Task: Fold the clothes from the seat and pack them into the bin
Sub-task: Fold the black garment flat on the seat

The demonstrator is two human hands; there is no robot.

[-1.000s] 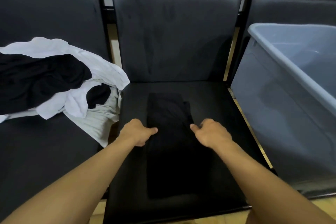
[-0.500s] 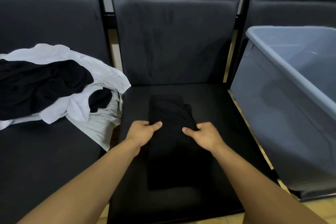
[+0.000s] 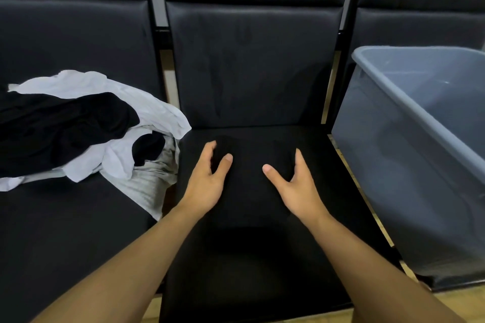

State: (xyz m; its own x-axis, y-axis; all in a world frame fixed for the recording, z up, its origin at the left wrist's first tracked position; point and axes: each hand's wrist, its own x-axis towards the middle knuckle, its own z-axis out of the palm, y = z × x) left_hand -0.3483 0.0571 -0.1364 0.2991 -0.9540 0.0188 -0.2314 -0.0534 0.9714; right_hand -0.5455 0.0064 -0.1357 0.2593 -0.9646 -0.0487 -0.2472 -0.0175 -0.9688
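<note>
1. A folded black garment (image 3: 249, 181) lies on the middle seat (image 3: 328, 217), black on black, so its edges are hard to trace; it seems to form a compact rectangle under and between the two hands.
2. The left hand (image 3: 207, 181) rests on the garment's left side. Its thumb lies on top of the cloth, and its fingers reach along the left edge and curve inward, loosely spread, not pinching anything that can be seen.
3. The right hand (image 3: 296, 183) mirrors it on the garment's right side, with the thumb pointing inward across the cloth and the fingers extended along the right edge. It, too, presses or rests on the cloth without clasping it.
4. Both forearms come in from the bottom of the view and converge on the garment.
5. On the left seat (image 3: 65, 231) sits a loose pile of clothes (image 3: 86, 126): white pieces (image 3: 157, 113) mixed with black ones (image 3: 60, 126), and a light grey ribbed piece (image 3: 147, 181) that drapes toward the gap beside the middle seat.
6. The grey plastic bin (image 3: 393, 165) stands on the right, just beside the middle seat. The part of its inside that shows holds no clothes.
7. Dark padded backrests (image 3: 249, 60) rise behind all the seats.
</note>
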